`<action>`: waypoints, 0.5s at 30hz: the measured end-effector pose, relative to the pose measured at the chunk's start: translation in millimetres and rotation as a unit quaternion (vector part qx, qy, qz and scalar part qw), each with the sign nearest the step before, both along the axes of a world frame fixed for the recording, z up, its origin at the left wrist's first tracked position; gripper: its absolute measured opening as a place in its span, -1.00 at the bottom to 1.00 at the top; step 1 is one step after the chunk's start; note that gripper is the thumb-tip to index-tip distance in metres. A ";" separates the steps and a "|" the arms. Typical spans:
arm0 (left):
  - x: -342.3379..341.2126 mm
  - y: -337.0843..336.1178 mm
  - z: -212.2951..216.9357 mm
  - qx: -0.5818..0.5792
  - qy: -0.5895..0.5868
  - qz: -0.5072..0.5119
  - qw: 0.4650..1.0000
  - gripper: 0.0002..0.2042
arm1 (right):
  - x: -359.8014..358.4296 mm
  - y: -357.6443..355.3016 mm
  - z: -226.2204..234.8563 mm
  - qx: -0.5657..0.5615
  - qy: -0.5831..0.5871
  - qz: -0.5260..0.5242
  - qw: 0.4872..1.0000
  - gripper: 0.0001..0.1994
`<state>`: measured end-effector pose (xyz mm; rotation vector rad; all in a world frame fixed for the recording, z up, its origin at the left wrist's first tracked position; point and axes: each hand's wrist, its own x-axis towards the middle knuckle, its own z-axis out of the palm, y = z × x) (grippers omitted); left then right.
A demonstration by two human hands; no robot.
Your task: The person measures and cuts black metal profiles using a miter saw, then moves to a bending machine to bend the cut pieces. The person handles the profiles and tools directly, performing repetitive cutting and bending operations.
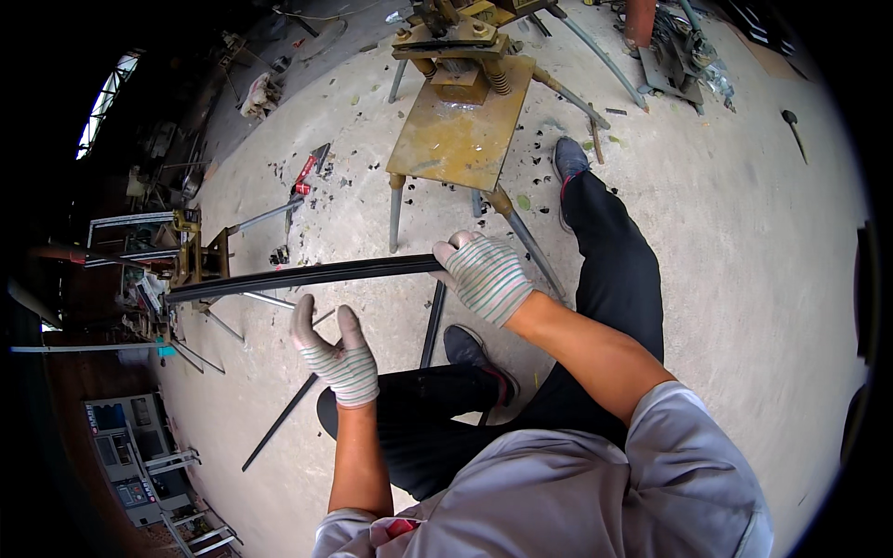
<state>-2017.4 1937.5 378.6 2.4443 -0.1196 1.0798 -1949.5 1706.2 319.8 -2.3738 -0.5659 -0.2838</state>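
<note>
A long, straight black channel bar (307,276) lies across the middle of the frame, left of center. Its long axis runs almost sideways, sloping slightly down toward the left: the right end is near the center, the far end at mid-left, where it overlaps a yellow-brown machine frame (191,249) in the view; whether the two touch cannot be told. Thin grooves run along its length.

The right hand (486,276), in a striped knit glove, pinches the bar's right end, its fingers bent and close together; the underside of the grip is hidden.

The left hand (339,355), gloved alike, is just below the bar, left of center. It is open, thumb and fingers pointing up and well parted, with a narrow gap between the fingertips and the bar's lower edge.

A second black bar (433,321) stretches below the right end, left of a dark shoe (474,352), and a thin dark bar (279,423) slants toward the lower left. At upper center, a yellow-brown metal plate (456,139) stands on legs before a spring-post die set (458,65). Small dark scraps dot the concrete floor (744,232).
</note>
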 end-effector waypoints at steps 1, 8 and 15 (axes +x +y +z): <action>1.1 -13.9 -6.8 -0.071 0.092 -0.007 0.993 -0.48 | -1.5 4.3 -2.4 0.023 0.014 -0.001 1.000 -0.70; 54.7 -65.3 -21.5 -0.452 0.216 -0.133 0.855 -0.52 | -0.5 17.4 -19.6 0.076 -0.028 0.012 0.997 -0.58; 78.9 -54.8 -3.9 -0.381 0.235 -0.145 0.882 -0.69 | 21.4 11.9 7.0 0.204 -0.046 -0.016 0.978 -0.44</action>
